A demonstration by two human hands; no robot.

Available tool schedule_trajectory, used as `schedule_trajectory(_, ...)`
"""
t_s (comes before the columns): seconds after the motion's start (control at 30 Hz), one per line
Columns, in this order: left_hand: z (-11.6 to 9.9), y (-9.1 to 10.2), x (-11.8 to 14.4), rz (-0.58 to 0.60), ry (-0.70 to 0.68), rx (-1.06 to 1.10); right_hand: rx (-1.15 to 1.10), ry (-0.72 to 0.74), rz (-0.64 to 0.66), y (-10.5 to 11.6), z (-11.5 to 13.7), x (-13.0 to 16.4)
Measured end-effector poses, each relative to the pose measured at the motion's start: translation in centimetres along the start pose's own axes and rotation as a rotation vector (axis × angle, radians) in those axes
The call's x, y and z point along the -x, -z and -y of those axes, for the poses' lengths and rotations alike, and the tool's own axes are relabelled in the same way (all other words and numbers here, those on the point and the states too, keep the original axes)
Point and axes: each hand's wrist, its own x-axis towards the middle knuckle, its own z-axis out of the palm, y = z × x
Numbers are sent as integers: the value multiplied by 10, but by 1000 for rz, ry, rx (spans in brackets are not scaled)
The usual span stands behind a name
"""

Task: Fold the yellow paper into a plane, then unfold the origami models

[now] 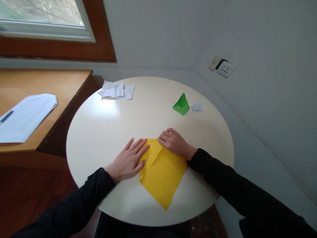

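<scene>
A sheet of yellow paper (164, 178) lies on the round white table (119, 201), its top edge folded over and one corner pointing toward me. My left hand (130, 158) rests flat on the paper's left side with fingers spread. At the upper right edge, my right hand (174, 142) has its fingers curled on the folded part, pressing or pinching it. The underside of that grip is hidden.
Farther back stand a folded green paper piece (182, 105) and a small white folded paper (197, 106). Creased white sheets (116, 90) lie at the back left. A wooden desk (71, 91) to the left bears a paper stack (29, 115) and a pen (7, 116).
</scene>
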Motion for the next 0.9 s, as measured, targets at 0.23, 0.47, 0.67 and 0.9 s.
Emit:
schedule_trajectory(0.23,-1,2,0,3,6,-9,59,-41,0,2,5,13)
schedule_trajectory(0.47,0,1,0,-6,-3,-14,43,-143,80,5,1,43)
schedule_trajectory(0.67,0,1,-1,-13,-24,-14,33,-372,166,23,3,46)
schedule_trajectory(0.9,-1,-1,-1,-47,-25,-25,-254,-344,105,24,52,0)
